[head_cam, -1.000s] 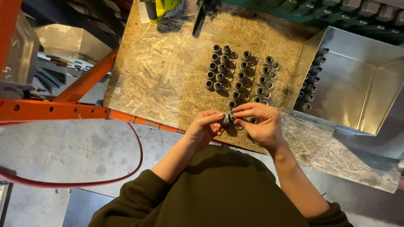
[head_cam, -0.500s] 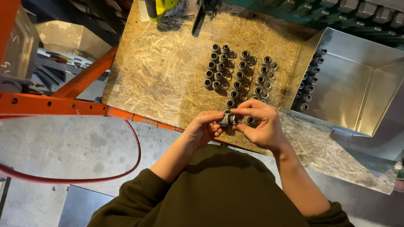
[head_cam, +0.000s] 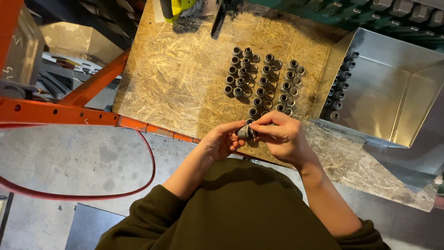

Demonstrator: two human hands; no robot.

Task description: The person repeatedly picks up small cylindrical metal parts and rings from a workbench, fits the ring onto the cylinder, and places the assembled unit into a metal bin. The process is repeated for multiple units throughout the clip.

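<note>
Left hand (head_cam: 221, 141) and right hand (head_cam: 283, 136) both pinch one small grey fitting (head_cam: 244, 132) over worktop (head_cam: 185, 78) near edge; rows of fittings (head_cam: 263, 81) beyond.

We see little of the fitting (head_cam: 243, 132): our left hand (head_cam: 221, 141) and right hand (head_cam: 282, 136) cover most of it, so its shape stays unclear. Our right fingers hide the nearest pieces of the rows (head_cam: 263, 81) on the board (head_cam: 175, 78). The tray (head_cam: 393, 88) runs off the right edge. The green tool (head_cam: 178, 7) is cut by the top edge. The red hose (head_cam: 92, 192) leaves at the left.
</note>
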